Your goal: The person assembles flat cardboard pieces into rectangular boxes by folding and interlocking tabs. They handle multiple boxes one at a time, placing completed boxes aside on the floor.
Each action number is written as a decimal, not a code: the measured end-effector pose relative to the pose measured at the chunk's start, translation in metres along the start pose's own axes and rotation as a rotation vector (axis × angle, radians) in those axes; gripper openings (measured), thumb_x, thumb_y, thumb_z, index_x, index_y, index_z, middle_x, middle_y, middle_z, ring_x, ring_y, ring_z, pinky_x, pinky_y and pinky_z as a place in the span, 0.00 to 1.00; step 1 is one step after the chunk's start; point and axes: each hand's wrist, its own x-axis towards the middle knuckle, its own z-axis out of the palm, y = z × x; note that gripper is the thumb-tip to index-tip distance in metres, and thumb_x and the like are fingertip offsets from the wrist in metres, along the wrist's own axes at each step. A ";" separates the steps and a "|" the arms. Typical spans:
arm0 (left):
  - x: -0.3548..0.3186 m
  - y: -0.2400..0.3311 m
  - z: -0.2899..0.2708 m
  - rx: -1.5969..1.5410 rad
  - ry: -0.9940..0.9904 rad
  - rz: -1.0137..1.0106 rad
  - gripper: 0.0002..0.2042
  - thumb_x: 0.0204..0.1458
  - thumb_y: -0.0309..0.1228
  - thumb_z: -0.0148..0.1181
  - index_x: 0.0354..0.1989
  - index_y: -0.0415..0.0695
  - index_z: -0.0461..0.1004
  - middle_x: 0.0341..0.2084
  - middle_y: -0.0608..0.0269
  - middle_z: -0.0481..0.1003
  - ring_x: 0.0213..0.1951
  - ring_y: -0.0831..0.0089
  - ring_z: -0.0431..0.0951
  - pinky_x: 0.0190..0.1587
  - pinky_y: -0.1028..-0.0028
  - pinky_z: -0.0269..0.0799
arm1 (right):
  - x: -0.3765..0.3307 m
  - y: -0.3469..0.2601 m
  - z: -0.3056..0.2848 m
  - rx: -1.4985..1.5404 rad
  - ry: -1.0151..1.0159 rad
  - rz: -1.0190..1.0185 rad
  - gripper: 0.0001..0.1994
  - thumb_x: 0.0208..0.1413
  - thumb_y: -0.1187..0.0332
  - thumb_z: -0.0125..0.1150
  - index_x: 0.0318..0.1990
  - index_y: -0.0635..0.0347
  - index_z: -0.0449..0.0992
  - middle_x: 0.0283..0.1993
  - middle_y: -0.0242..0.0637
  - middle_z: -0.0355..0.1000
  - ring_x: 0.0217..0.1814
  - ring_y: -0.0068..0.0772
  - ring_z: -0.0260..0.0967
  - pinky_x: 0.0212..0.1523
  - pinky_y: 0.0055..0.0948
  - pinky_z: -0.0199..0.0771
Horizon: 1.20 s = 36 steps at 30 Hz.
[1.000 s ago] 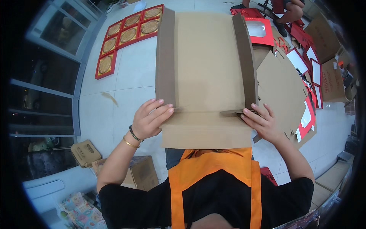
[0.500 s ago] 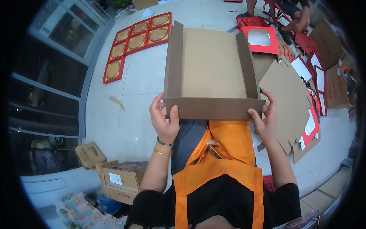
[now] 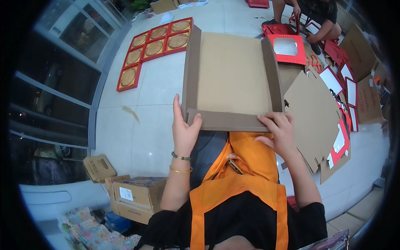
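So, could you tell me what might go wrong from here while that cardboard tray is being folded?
The left hand and right hand pinch only the near wall of the cardboard tray, so the folded side flaps could spring open. The tray also hangs over flat cardboard blanks on the floor; dropped, it might scatter them.

Red trays (image 3: 155, 46) of round cakes lie near flat cardboard sheets (image 3: 315, 112).

Place: packing area on a pale tiled floor (image 3: 158, 104), beside glass doors (image 3: 62, 62).
Stock: red trays of round cakes (image 3: 154, 46) laid in rows on the floor.
Packaging: flat brown cardboard blanks (image 3: 316, 116); red window lids (image 3: 287, 48); small cartons (image 3: 133, 196) stacked by the wall.
Staff: orange apron (image 3: 246, 183) on the wearer; second person (image 3: 312, 16) seated among lids.
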 end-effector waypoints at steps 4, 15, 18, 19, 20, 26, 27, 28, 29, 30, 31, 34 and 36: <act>0.013 -0.020 -0.011 -0.034 -0.197 -0.087 0.37 0.52 0.20 0.57 0.75 0.39 0.55 0.61 0.44 0.74 0.62 0.53 0.76 0.64 0.66 0.69 | -0.002 0.014 0.003 -0.139 -0.232 -0.134 0.17 0.45 0.56 0.76 0.38 0.52 0.78 0.37 0.32 0.72 0.44 0.36 0.73 0.55 0.39 0.66; 0.013 -0.007 -0.016 0.021 -0.158 -0.182 0.34 0.61 0.30 0.60 0.75 0.37 0.55 0.63 0.47 0.73 0.63 0.61 0.75 0.64 0.67 0.70 | 0.018 0.022 -0.008 -0.122 -0.475 -0.197 0.15 0.49 0.59 0.75 0.37 0.55 0.76 0.30 0.38 0.73 0.41 0.43 0.77 0.63 0.41 0.71; 0.011 -0.008 -0.020 -0.234 -0.017 -0.318 0.34 0.66 0.43 0.60 0.74 0.37 0.57 0.63 0.48 0.71 0.61 0.63 0.74 0.62 0.66 0.71 | 0.019 0.015 -0.009 -0.061 -0.495 -0.221 0.16 0.50 0.58 0.74 0.39 0.56 0.77 0.30 0.38 0.74 0.40 0.43 0.78 0.57 0.41 0.75; 0.007 -0.010 -0.023 -0.354 0.051 -0.375 0.34 0.67 0.48 0.59 0.73 0.38 0.58 0.62 0.48 0.71 0.60 0.64 0.73 0.61 0.66 0.72 | 0.018 0.009 -0.009 -0.045 -0.492 -0.232 0.16 0.50 0.58 0.74 0.40 0.56 0.77 0.31 0.38 0.74 0.40 0.43 0.78 0.55 0.41 0.76; 0.000 -0.009 -0.025 -0.481 0.050 -0.424 0.33 0.68 0.50 0.57 0.72 0.39 0.59 0.61 0.49 0.70 0.60 0.65 0.73 0.61 0.66 0.72 | 0.018 0.000 -0.007 -0.001 -0.500 -0.219 0.15 0.51 0.59 0.72 0.40 0.57 0.77 0.31 0.38 0.74 0.38 0.44 0.78 0.51 0.41 0.77; -0.056 0.009 -0.007 -0.647 -0.083 -0.532 0.25 0.67 0.43 0.61 0.64 0.38 0.65 0.58 0.58 0.70 0.57 0.73 0.71 0.63 0.70 0.67 | 0.011 -0.082 0.026 0.139 -0.495 -0.139 0.14 0.54 0.66 0.64 0.44 0.65 0.74 0.37 0.44 0.73 0.35 0.44 0.77 0.38 0.39 0.76; -0.058 0.002 -0.004 -0.550 -0.056 -0.455 0.24 0.65 0.35 0.63 0.63 0.36 0.66 0.57 0.59 0.71 0.57 0.73 0.71 0.63 0.71 0.66 | 0.010 -0.094 0.037 0.142 -0.500 -0.156 0.15 0.54 0.67 0.64 0.45 0.67 0.74 0.40 0.46 0.73 0.36 0.45 0.77 0.37 0.39 0.76; -0.058 -0.003 -0.005 -0.557 -0.032 -0.454 0.23 0.64 0.34 0.63 0.63 0.35 0.65 0.57 0.59 0.71 0.57 0.73 0.71 0.63 0.71 0.66 | 0.008 -0.105 0.047 0.144 -0.505 -0.173 0.16 0.53 0.68 0.64 0.46 0.70 0.74 0.42 0.49 0.73 0.38 0.46 0.77 0.36 0.40 0.76; -0.053 -0.005 -0.004 -0.570 -0.009 -0.450 0.23 0.64 0.32 0.63 0.63 0.35 0.65 0.56 0.59 0.72 0.57 0.73 0.71 0.63 0.71 0.65 | 0.012 -0.112 0.051 0.103 -0.522 -0.191 0.23 0.56 0.62 0.66 0.51 0.74 0.73 0.44 0.51 0.73 0.39 0.49 0.77 0.38 0.42 0.77; -0.048 -0.005 -0.003 -0.584 0.012 -0.446 0.23 0.64 0.31 0.62 0.64 0.35 0.65 0.56 0.59 0.72 0.57 0.73 0.71 0.63 0.71 0.65 | 0.014 -0.116 0.049 0.176 -0.517 -0.173 0.26 0.57 0.59 0.66 0.54 0.75 0.72 0.44 0.51 0.73 0.40 0.51 0.77 0.39 0.42 0.78; -0.044 -0.004 -0.002 -0.592 0.082 -0.411 0.23 0.63 0.28 0.60 0.64 0.34 0.64 0.56 0.58 0.72 0.56 0.73 0.71 0.62 0.71 0.65 | 0.016 -0.118 0.044 0.250 -0.512 -0.153 0.29 0.58 0.56 0.67 0.56 0.76 0.71 0.45 0.52 0.73 0.41 0.52 0.77 0.41 0.42 0.78; -0.022 -0.002 -0.016 -0.593 0.097 -0.368 0.24 0.62 0.28 0.58 0.64 0.34 0.64 0.55 0.58 0.73 0.56 0.73 0.71 0.62 0.71 0.66 | 0.040 -0.109 0.012 0.342 -0.544 -0.129 0.39 0.60 0.46 0.66 0.66 0.72 0.65 0.58 0.57 0.72 0.53 0.59 0.77 0.53 0.42 0.80; -0.001 -0.002 -0.031 -0.526 0.084 -0.278 0.25 0.60 0.29 0.57 0.65 0.34 0.64 0.55 0.58 0.74 0.54 0.72 0.73 0.60 0.70 0.68 | 0.065 -0.082 -0.013 0.275 -0.312 -0.172 0.38 0.58 0.48 0.69 0.68 0.67 0.67 0.65 0.56 0.69 0.57 0.59 0.76 0.55 0.43 0.80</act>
